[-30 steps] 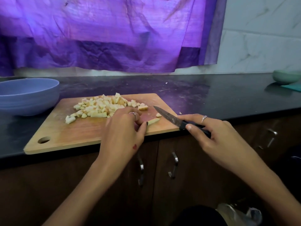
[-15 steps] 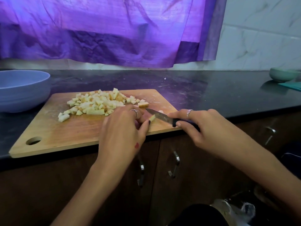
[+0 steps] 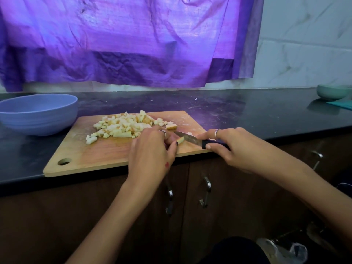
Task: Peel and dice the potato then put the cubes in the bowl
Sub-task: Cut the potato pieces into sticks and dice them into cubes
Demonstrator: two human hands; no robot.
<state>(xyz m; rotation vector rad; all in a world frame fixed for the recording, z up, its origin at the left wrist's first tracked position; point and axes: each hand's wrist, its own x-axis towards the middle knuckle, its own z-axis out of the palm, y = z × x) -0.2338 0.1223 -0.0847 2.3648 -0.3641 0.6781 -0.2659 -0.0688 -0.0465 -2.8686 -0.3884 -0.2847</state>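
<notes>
My left hand (image 3: 152, 149) pinches a potato strip (image 3: 180, 140) at its 2 o'clock; right hand (image 3: 231, 147) grips knife (image 3: 187, 137), blade on strip; diced pile (image 3: 123, 126) at 11

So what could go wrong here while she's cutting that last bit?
The left hand pinches a small potato piece right beside the knife blade, so a slip could nick a fingertip. The cutting board reaches the counter's front edge, so a hard push might shift it. The cubes could scatter on the way to the bowl.

Knife (image 3: 187, 139) meets potato strip (image 3: 180, 140) — cubes (image 3: 123, 126) beyond.
</notes>
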